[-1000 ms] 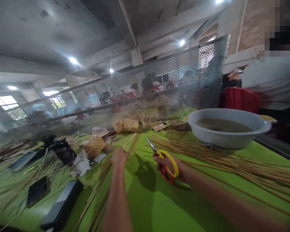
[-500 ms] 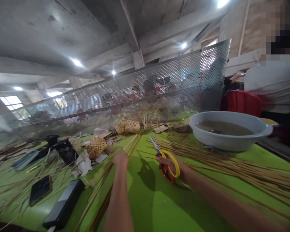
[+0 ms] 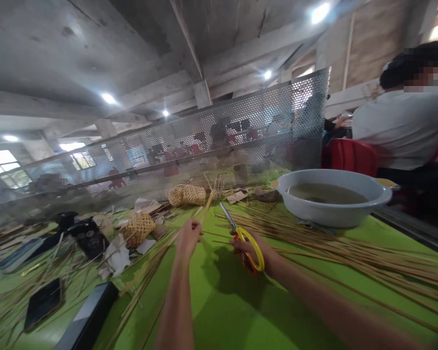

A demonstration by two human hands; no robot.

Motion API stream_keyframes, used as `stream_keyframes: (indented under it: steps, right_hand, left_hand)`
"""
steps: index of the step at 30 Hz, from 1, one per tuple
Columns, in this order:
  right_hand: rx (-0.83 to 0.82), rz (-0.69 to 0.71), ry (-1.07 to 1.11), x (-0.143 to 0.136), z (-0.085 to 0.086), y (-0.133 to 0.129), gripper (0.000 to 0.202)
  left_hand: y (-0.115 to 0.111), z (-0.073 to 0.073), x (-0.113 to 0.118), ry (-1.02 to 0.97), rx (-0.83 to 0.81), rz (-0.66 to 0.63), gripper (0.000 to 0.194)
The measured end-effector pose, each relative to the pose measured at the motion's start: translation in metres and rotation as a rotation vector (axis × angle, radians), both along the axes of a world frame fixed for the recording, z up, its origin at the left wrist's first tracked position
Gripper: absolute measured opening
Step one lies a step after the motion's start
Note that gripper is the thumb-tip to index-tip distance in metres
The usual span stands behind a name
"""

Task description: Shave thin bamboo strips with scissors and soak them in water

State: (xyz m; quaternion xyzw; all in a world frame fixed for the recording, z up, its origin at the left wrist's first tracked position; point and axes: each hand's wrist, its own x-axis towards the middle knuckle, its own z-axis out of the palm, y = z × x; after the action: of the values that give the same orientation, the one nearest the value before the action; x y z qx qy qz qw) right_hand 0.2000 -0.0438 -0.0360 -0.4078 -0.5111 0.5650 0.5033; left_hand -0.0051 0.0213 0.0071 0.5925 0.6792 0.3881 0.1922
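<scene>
My left hand (image 3: 190,234) is closed in a pinch on thin bamboo strips (image 3: 207,208), which point away toward the back of the table. In my right hand (image 3: 251,249) is a pair of scissors (image 3: 231,219) with a yellow and a red handle loop. The scissor blades look closed and point up and to the left, a little to the right of my left hand. Long loose strips (image 3: 314,243) lie to the right of my right hand. More strips (image 3: 142,291) run beside my left forearm.
Woven pieces (image 3: 186,195) lie at the back by a perforated metal screen (image 3: 219,141). A basin (image 3: 332,209) of water stands at the right, near a seated person (image 3: 401,121). Phone (image 3: 44,304), black box (image 3: 89,318) and paper scraps (image 3: 117,257) lie left.
My left hand has shifted slightly to the right within the view, and its pinching fingers now show. The surroundings have slid left in the picture. The scissors remain in my right hand.
</scene>
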Motion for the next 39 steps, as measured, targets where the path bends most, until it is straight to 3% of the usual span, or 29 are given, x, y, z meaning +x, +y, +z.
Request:
stream_keyframes:
  steps: [3, 6, 8, 13, 18, 29, 35, 39]
  right_hand:
    - [0.001, -0.044, 0.101, 0.002, 0.007, -0.001, 0.052]
    - [0.011, -0.060, 0.183, 0.006, 0.012, -0.001, 0.059]
    - [0.019, -0.053, 0.199, 0.009, 0.015, -0.001, 0.062]
    - [0.007, -0.023, 0.204, 0.007, 0.019, -0.004, 0.064]
    - [0.021, -0.007, 0.223, 0.000, 0.019, -0.007, 0.060]
    - [-0.014, 0.129, 0.232, -0.005, 0.022, -0.020, 0.052]
    - [0.026, 0.118, 0.215, -0.010, 0.007, -0.013, 0.045]
    - [0.001, 0.079, 0.205, -0.009, 0.003, -0.008, 0.041]
  left_hand:
    - [-0.006, 0.001, 0.022, -0.174, -0.006, -0.134, 0.012]
    - [-0.016, 0.009, 0.033, -0.524, -0.023, -0.295, 0.022]
    - [-0.021, 0.017, 0.034, -0.703, -0.032, -0.337, 0.031]
    - [-0.025, 0.031, 0.034, -0.752, -0.039, -0.310, 0.031]
    - [-0.018, 0.031, 0.046, -1.038, -0.016, -0.232, 0.023]
    - [0.005, 0.038, 0.072, -1.239, 0.160, -0.053, 0.011]
    - [0.007, 0.027, 0.068, -1.275, 0.159, -0.033, 0.006]
    - [0.001, 0.010, 0.063, -1.272, 0.068, -0.146, 0.011]
